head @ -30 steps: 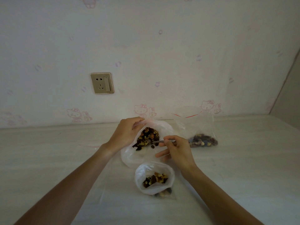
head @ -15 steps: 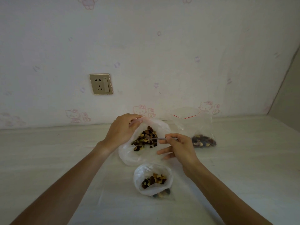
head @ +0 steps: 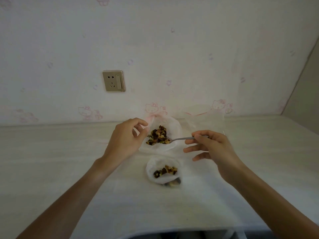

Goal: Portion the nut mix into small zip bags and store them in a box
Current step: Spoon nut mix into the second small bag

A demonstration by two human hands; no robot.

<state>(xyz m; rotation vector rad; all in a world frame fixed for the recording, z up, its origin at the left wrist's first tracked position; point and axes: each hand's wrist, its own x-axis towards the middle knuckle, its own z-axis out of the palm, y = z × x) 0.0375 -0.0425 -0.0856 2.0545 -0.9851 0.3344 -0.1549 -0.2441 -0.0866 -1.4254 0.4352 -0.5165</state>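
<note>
A large white plastic bag (head: 173, 125) of nut mix (head: 158, 137) lies open on the table near the wall. My left hand (head: 125, 142) pinches its left rim and holds it open. My right hand (head: 211, 149) grips the handle of a metal spoon (head: 183, 139), whose bowl is down in the nut mix. In front of the large bag stands a small zip bag (head: 163, 171), open, with a little nut mix in it. Another clear zip bag (head: 203, 116) stands behind my right hand, its lower part hidden.
The pale table (head: 51, 161) runs up to a wallpapered wall with a socket (head: 114, 81). The table's front edge is at the bottom of the view. A side wall rises at the far right.
My right hand has drawn back to the right, so more of the spoon's handle shows and the far zip bag's nuts are now covered. My left hand has stayed on the big bag's rim.
</note>
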